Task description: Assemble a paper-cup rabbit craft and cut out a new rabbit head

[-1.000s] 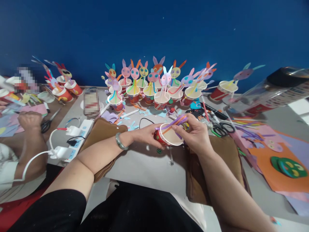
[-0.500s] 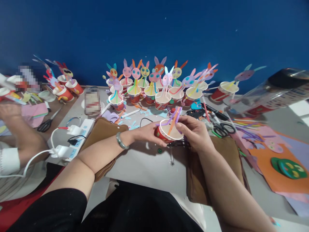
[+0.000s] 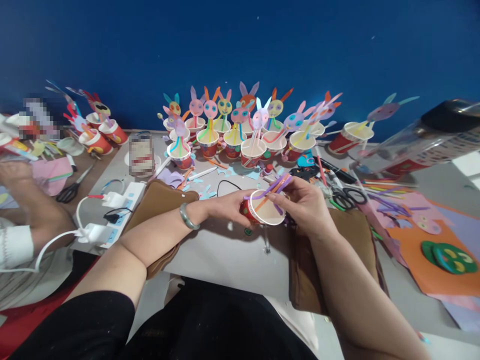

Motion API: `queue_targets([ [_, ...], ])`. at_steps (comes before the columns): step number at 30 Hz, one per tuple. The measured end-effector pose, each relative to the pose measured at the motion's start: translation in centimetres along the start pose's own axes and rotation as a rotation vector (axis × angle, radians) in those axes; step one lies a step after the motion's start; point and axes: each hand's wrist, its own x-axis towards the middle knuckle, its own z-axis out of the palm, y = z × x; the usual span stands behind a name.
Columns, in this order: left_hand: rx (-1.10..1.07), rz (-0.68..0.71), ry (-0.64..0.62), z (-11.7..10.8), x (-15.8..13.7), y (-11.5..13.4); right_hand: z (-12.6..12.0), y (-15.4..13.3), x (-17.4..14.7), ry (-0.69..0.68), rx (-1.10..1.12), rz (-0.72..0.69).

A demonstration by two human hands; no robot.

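My left hand [image 3: 235, 207] is wrapped round the left side of a red and white paper cup [image 3: 275, 212], which tips so its pale inside faces me. Purple and orange paper strips [image 3: 276, 186] stand up out of the cup, their lower ends inside it. At the upper right of the rim, my right hand [image 3: 304, 205] pinches these strips between thumb and fingers. The fingertips behind the cup are hidden. Beyond it, several paper cups with rabbit-faced paper heads [image 3: 253, 152] stand in a cluster against the blue wall.
Brown cushions [image 3: 161, 210] lie under both forearms. On the left are a power strip [image 3: 123, 212] and a co-worker's arm [image 3: 41, 215]. Black-handled scissors [image 3: 347, 197], coloured paper [image 3: 420, 255] and a large clear bottle [image 3: 405, 150] are at the right.
The cup has tilted more toward me, showing more of its inside. My right hand has shifted slightly, and the strips now lean further right.
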Motion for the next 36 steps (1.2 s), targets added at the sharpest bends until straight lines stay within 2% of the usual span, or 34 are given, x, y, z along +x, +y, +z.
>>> queue_targets([
  [6, 0.192, 0.069, 0.006, -0.2, -0.1, 0.1, 0.3, -1.7, -1.1, 0.071, -0.350, -0.162],
  [12, 0.259, 0.099, 0.040, -0.2, 0.0, 0.0, 0.2, -2.1, -1.0, 0.066, -0.509, -0.330],
  [23, 0.350, 0.091, 0.058, 0.1, -0.1, -0.3, -0.1, -1.8, -1.4, -0.021, -0.587, -0.361],
  [31, 0.330, 0.092, 0.024, -0.1, -0.2, -0.3, 0.2, -1.7, -1.5, -0.018, -0.493, -0.283],
  [36, 0.300, 0.140, 0.028, -0.2, -0.3, -0.5, 0.1, -1.7, -1.5, 0.016, -0.500, -0.316],
])
